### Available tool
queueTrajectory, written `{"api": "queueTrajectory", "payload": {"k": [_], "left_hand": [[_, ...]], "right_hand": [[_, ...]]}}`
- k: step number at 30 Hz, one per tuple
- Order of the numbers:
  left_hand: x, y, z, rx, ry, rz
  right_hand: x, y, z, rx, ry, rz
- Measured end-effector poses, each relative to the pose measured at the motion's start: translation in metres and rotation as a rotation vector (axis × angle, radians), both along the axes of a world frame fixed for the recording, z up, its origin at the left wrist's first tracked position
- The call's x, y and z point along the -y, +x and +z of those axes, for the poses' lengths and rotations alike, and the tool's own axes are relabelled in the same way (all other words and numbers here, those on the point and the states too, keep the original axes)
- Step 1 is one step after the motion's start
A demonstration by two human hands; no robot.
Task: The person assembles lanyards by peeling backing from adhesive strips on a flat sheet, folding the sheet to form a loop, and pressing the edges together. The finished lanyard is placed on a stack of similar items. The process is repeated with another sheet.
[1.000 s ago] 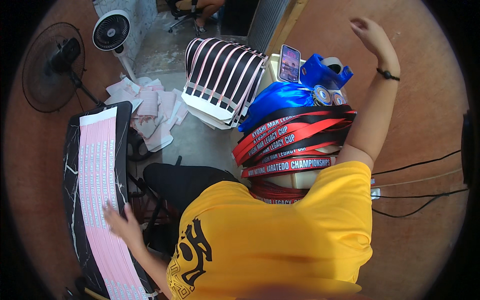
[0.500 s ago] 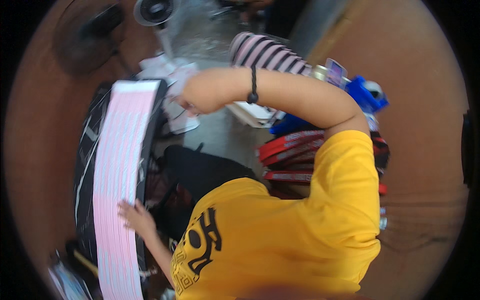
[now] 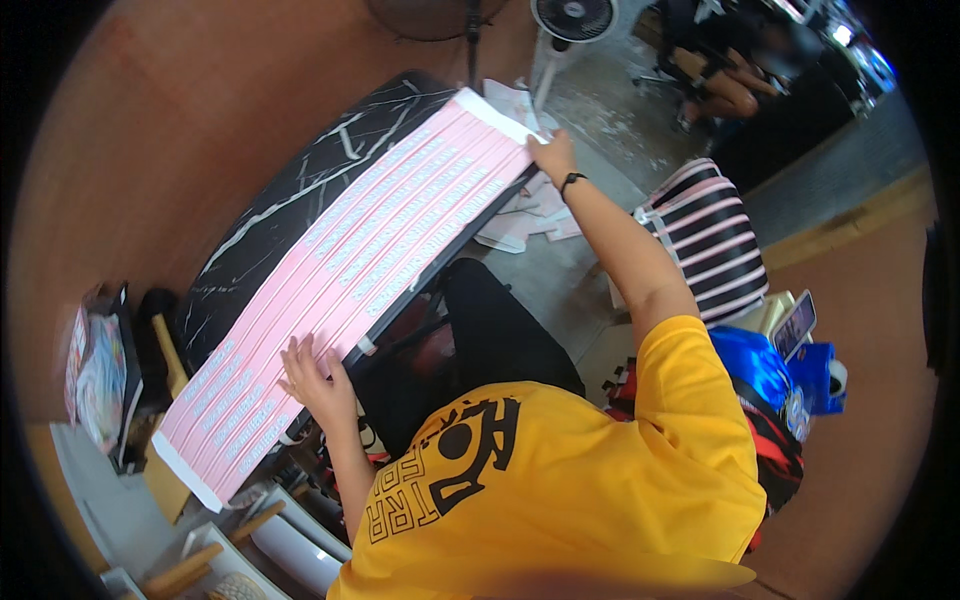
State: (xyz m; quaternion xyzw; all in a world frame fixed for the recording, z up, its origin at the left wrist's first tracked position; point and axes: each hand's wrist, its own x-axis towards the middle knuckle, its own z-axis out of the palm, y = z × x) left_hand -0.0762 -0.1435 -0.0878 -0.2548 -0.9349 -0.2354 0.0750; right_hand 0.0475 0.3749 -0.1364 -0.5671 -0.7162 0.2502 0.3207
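Note:
A long pink sheet (image 3: 345, 265) with raised lengthwise strips, rows of pale lettering and white ends lies across a black, white-veined table (image 3: 255, 240). Near its middle, by the edge closest to me, my left hand (image 3: 322, 382) rests flat with fingers spread. At the far right corner my right hand (image 3: 553, 157) has its fingers closed round the white end; the thumb's exact place is hard to see. The sheet's near-left end overhangs the table.
Paper scraps (image 3: 510, 225) lie beyond the table's right side. Two fans (image 3: 572, 15) stand at the back, and a person sits far right. A black-and-pink striped bag (image 3: 710, 235) and blue bags (image 3: 745, 355) are right of me. Plastic-wrapped goods (image 3: 100, 370) sit at left.
My view has swung left, so the table now slants across it. My right hand has gone from the air beside the sheet to its far corner. My left hand stays on the sheet.

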Motion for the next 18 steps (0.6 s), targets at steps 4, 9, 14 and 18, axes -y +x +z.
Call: {"api": "queueTrajectory", "payload": {"k": [4,9,14,18], "left_hand": [[0.032,-0.019,-0.005,0.01,-0.147,0.239],[0.042,-0.031,-0.006,0.167,-0.218,0.278],[-0.016,-0.014,-0.011,0.114,-0.198,-0.001],[-0.1,0.008,-0.012,0.172,-0.162,-0.279]], "right_hand": [[-0.037,-0.003,-0.026,-0.145,-0.12,0.019],[-0.049,0.006,0.021,-0.408,-0.489,0.249],[-0.05,-0.006,0.131,-0.492,-0.198,0.219],[-0.009,-0.037,0.22,-0.433,0.245,0.477]]}}
